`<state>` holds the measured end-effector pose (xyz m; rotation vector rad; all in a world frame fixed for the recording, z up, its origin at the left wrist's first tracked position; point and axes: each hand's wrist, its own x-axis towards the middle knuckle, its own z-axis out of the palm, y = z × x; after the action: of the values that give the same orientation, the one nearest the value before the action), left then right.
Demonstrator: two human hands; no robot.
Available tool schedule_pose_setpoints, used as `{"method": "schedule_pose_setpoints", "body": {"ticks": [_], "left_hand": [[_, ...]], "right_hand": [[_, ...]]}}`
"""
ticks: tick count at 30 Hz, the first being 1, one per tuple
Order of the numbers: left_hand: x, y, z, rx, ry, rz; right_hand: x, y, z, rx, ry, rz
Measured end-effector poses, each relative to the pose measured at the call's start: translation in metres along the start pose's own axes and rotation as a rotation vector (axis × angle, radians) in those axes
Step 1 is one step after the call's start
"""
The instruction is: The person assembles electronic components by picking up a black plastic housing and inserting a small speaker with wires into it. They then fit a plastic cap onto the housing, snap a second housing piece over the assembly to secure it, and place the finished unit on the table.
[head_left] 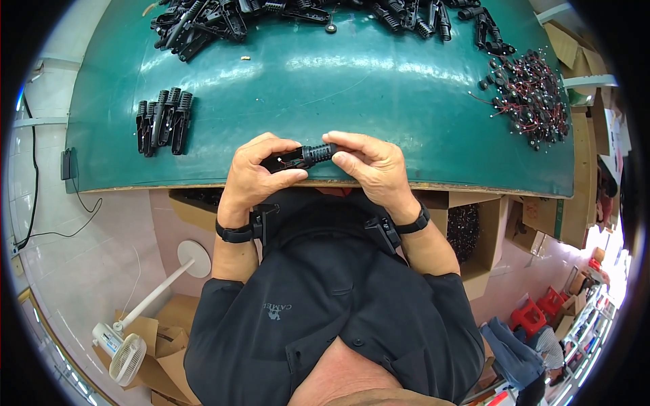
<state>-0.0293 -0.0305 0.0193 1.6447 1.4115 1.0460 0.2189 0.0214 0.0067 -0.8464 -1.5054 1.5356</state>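
Between both hands, just above the table's front edge, lies a black plastic housing [317,155] with a ribbed, slotted end and an open trough showing a thin red wire inside. My left hand [260,166] pinches the trough end between thumb and fingers. The thumb and fingers of my right hand [371,162] are closed on the ribbed end. The housing lies roughly level, its ribbed end to the right. Its underside and the tip under my right fingers are hidden.
A small group of similar black housings [162,122] lies at the left on the green table [305,95]. More black parts [203,24] are heaped along the far edge. At the right is a pile of small wired components [531,98]. Cardboard boxes [474,271] stand below the table.
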Motion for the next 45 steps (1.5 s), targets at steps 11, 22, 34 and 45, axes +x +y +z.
{"method": "schedule_pose_setpoints", "body": {"ticks": [11,22,34,45], "left_hand": [[0.000,-0.002,0.006,0.093,0.008,0.070],[0.004,-0.001,0.009,0.123,0.003,0.086],[0.006,-0.001,0.010,0.112,0.009,0.071],[0.007,0.002,0.019,0.048,0.105,0.042]], "right_hand": [[-0.003,0.004,-0.002,0.036,0.060,0.104],[-0.001,-0.005,-0.009,-0.190,0.063,0.037],[0.003,-0.003,-0.011,-0.261,0.037,-0.094],[-0.007,0.003,0.009,-0.202,0.085,-0.160]]}}
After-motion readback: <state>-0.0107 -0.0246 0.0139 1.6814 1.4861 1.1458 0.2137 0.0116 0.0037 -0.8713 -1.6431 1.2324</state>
